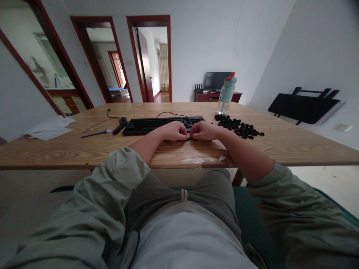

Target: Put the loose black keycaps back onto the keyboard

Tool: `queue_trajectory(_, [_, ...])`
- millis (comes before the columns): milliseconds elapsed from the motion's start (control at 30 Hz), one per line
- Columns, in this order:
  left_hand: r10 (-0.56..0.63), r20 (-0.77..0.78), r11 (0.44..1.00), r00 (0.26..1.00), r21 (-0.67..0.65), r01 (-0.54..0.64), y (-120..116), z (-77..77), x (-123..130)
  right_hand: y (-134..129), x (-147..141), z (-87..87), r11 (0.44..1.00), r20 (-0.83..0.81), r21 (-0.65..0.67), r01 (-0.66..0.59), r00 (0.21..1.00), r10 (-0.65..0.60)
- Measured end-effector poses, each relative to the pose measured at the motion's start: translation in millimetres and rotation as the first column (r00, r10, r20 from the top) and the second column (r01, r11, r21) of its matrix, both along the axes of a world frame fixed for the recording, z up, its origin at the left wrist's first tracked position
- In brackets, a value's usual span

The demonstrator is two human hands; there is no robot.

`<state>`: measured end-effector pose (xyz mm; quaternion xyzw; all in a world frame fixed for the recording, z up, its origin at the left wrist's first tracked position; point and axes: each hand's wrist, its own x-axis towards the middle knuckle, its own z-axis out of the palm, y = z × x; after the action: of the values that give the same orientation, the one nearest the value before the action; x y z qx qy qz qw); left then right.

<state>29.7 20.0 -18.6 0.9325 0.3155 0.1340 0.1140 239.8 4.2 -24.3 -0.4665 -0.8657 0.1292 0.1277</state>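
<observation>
My left hand (174, 130) and my right hand (205, 130) meet at the front edge of a black keyboard (140, 127), resting low over the wooden table. Both have their fingers curled into a pinch, with the fingertips almost touching. Small black pieces (191, 139), which look like keycaps, show at and under the fingertips. The fingers hide most of them, so which hand grips which piece is unclear. To the right of my right hand lies a loose pile of similar small black pieces (238, 126).
A clear bottle (225, 98) with a teal and red top stands behind the pile. Left of the keyboard are a blue-handled brush (95, 133), a bundled black cable (121, 125) and crumpled white sheets (50, 127). The table's front edge (174, 164) runs close to my body.
</observation>
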Motion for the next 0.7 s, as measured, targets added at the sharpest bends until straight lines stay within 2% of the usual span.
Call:
queue_trajectory(300, [-0.013, 0.025, 1.0, 1.0, -0.017, 0.013, 0.7, -0.4, 0.4, -3.1, -2.5, 2.8, 1.0, 0.041, -0.001, 0.005, 0.999, -0.004])
queue_trajectory(567, [-0.02, 0.012, 0.999, 1.0, -0.028, 0.02, 3.5, -2.8, -0.5, -1.8, -1.9, 0.8, 1.0, 0.003, -0.017, -0.005, 1.0, 0.005])
queue_trajectory(700, [-0.014, 0.023, 0.999, 1.0, -0.032, 0.015, 3.2, -3.4, -0.8, 1.5, -1.6, -1.8, 0.999, -0.006, -0.033, 0.036, 0.999, -0.036])
